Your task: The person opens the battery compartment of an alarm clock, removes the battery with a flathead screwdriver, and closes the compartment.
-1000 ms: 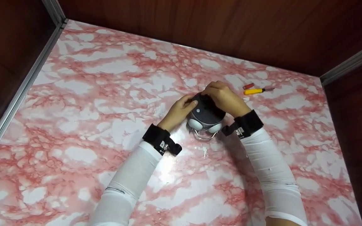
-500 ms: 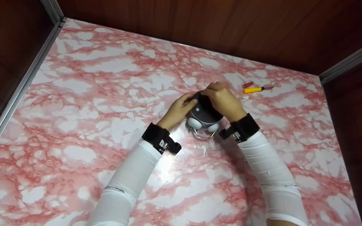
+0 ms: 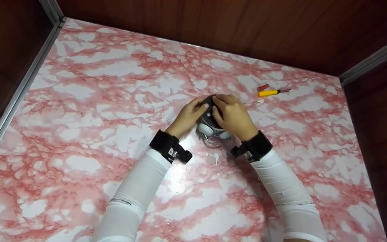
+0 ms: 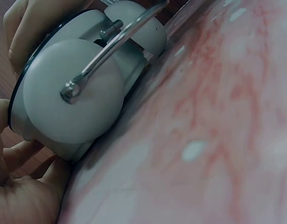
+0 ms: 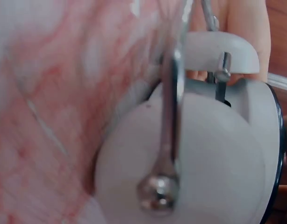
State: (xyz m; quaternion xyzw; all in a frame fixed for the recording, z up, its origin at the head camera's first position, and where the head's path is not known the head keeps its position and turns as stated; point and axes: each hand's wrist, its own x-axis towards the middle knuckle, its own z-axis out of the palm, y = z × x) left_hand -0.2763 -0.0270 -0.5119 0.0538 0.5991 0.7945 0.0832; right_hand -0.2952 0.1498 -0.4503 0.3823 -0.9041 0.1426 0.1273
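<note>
A twin-bell alarm clock (image 3: 207,121) lies on its front with its dark back facing up. Its two pale bells and wire handle point toward the person. My left hand (image 3: 187,117) grips the clock's left side, thumb on the edge of the back. From the right, my right hand (image 3: 236,117) holds the clock with bent fingers and thumb on the back, covering much of it. What lies beneath those fingers is hidden. A white bell (image 4: 50,88) and the metal handle (image 4: 118,44) fill much of the left wrist view; the right wrist view shows a bell (image 5: 218,144) close up.
A screwdriver with a yellow handle (image 3: 267,93) lies beyond the right hand, beside a small red cylinder (image 3: 263,87) resembling a battery. Dark wood panels (image 3: 197,23) border the marbled pink-and-white table (image 3: 119,87) at the back and sides.
My right hand has come nearer the person and turned, its thumb now showing on the clock's back. The left hand keeps its grip. The head view has shifted slightly.
</note>
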